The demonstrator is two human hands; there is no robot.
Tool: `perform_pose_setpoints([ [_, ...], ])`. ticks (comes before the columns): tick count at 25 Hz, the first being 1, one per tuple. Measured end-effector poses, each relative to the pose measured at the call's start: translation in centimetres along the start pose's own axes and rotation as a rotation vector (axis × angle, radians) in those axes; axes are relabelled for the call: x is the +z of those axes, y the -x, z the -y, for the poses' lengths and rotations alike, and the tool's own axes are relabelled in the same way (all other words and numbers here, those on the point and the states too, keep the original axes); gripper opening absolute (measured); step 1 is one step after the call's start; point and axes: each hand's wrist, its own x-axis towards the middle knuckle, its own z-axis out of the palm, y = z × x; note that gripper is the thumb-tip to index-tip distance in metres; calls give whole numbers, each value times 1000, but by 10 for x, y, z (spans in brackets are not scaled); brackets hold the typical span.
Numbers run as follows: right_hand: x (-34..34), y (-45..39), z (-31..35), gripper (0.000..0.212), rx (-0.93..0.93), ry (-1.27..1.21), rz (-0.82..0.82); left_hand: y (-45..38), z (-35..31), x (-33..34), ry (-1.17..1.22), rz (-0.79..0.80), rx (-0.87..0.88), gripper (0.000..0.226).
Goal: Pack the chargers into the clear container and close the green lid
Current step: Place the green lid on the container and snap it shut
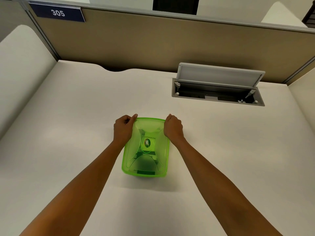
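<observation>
Bare forearms, no sleeves; left hand (123,128), right hand (173,128) ungloved.

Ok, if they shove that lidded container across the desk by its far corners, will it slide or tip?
Probably slide: the container sits flat and broad on the smooth desk. The green lid looks thin, so it may flex under the left hand and right hand. Dark shapes inside suggest some weight, steadying it.
</observation>
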Motion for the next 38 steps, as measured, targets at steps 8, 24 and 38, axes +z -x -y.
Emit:
perform_pose_setpoints([
  [8,-4,5,-3,46,28,-85,-49,7,-5,-1,-34,-31,39,39],
  [24,-65,31,-85,36,100,-271,-186,140,31,19,194,-201,-70,30],
  [38,-64,29,-88,61,184,-183,-132,52,-16,35,-254,-5,-152,62],
])
